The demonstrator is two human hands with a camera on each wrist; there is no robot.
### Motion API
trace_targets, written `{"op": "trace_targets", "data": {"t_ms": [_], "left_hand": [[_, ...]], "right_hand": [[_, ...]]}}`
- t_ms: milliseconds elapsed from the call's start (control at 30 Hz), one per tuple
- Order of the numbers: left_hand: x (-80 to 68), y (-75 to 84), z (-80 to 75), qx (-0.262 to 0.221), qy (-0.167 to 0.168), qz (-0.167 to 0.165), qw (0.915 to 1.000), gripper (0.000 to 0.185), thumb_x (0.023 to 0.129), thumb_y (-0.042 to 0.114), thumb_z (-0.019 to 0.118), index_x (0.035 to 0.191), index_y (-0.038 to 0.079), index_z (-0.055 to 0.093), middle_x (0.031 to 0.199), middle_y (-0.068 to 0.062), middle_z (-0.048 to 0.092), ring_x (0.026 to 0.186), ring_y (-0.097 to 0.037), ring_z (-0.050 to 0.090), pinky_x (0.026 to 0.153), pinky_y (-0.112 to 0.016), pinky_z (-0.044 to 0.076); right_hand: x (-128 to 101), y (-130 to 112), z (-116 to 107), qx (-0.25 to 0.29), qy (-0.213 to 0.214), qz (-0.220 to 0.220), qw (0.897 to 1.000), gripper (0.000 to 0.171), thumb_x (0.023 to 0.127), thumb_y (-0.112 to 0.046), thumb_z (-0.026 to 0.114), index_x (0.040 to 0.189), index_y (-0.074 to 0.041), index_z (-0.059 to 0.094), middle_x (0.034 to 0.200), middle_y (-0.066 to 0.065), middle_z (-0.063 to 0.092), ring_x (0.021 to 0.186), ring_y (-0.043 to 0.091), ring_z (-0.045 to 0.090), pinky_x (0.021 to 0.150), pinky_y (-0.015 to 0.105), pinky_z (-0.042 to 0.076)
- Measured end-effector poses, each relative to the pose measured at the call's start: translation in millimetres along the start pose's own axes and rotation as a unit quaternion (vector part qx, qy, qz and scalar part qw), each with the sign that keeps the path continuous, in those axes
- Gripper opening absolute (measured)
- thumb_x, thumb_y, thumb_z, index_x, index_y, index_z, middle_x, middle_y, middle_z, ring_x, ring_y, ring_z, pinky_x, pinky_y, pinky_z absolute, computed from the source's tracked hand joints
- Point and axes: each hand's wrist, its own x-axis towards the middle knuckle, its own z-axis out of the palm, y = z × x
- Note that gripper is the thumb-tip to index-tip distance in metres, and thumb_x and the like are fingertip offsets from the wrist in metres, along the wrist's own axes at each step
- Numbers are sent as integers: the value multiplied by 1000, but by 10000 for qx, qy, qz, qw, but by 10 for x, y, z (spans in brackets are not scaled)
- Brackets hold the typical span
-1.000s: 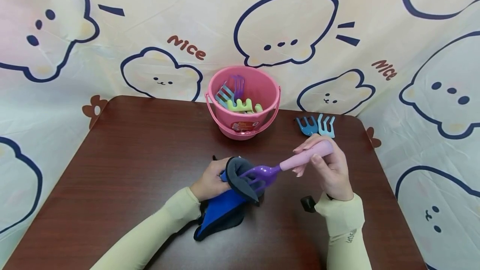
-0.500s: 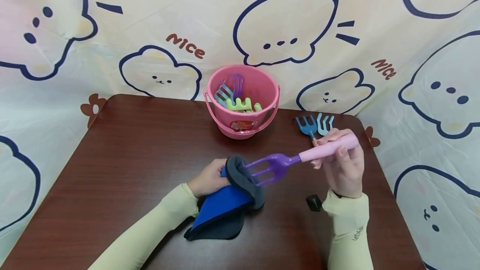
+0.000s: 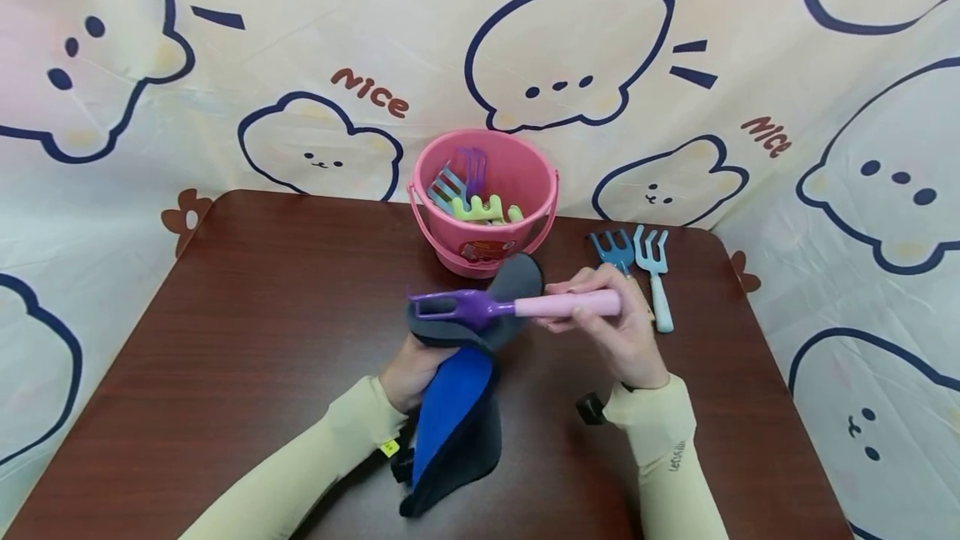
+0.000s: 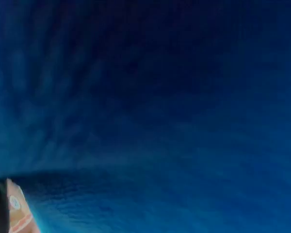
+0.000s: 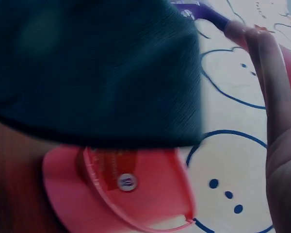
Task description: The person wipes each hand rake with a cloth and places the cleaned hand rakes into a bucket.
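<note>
My left hand (image 3: 415, 372) grips a blue and dark grey cloth (image 3: 457, 394) with black edging, its fingers partly hidden under the fabric. A purple toy hand fork (image 3: 567, 304) with a pink handle is pinched by the handle in my right hand (image 3: 621, 336). Its tined head lies level against the grey side of the cloth, above my left hand. In the left wrist view, blue cloth (image 4: 184, 145) fills nearly the whole picture. The right wrist view has the cloth (image 5: 126, 73) close up, and the fork's purple neck (image 5: 212, 15) beyond it.
Behind the cloth stands a pink bucket (image 3: 480, 250) with a light blue fork (image 3: 447, 188), a purple fork (image 3: 474, 169) and a green rake (image 3: 480, 211) inside. Dark blue (image 3: 615, 250) and pale blue (image 3: 652, 261) forks lie at the table's (image 3: 247, 315) back right.
The fork has moved left from the cloth's right edge and now lies across it. My left hand has turned the cloth, whose grey part now reaches higher. The pale blue fork's handle is uncovered.
</note>
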Motion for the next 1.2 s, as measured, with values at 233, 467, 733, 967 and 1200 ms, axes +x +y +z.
{"op": "trace_targets", "data": {"t_ms": [233,467,733,967,1200], "left_hand": [[95,45,21,1127,1245,634,9838,32,92,5,76,115,23,64,111,8,73,107,-17,69,101,-33,53],[163,115,-68,1683,1279,931,9730,29,85,10,85,108,15,69,102,4,75,97,-20,70,91,-32,57],[170,163,-136,1818,1125,886,9729,33,89,12,81,118,5,67,109,4,74,105,-23,68,96,-37,54],[130,251,-177,2127,621,1025,9697,42,91,15,79,125,0,60,116,9,70,110,-16,64,98,-31,52],[105,364,-291,2304,-477,823,9684,53,101,32,67,133,-7,52,123,7,68,116,-14,63,101,-38,51]], "right_hand": [[-37,5,63,-3652,-528,964,9244,28,88,-8,82,115,-14,77,105,-2,78,83,10,70,74,28,60],[-26,-2,86,-4572,-965,759,8809,28,85,-13,87,111,-13,78,95,-3,78,72,4,65,66,27,58],[-44,-49,-50,-4675,-894,684,8768,32,81,-9,89,111,-11,79,98,0,79,76,7,68,72,29,60],[-60,-115,-155,-4662,-962,881,8750,33,82,-13,89,113,-13,79,100,-2,79,81,7,69,75,30,60],[-75,-158,-218,-4361,-1088,1146,8859,31,82,-10,88,110,-16,80,95,-7,78,76,7,66,69,28,56]]}}
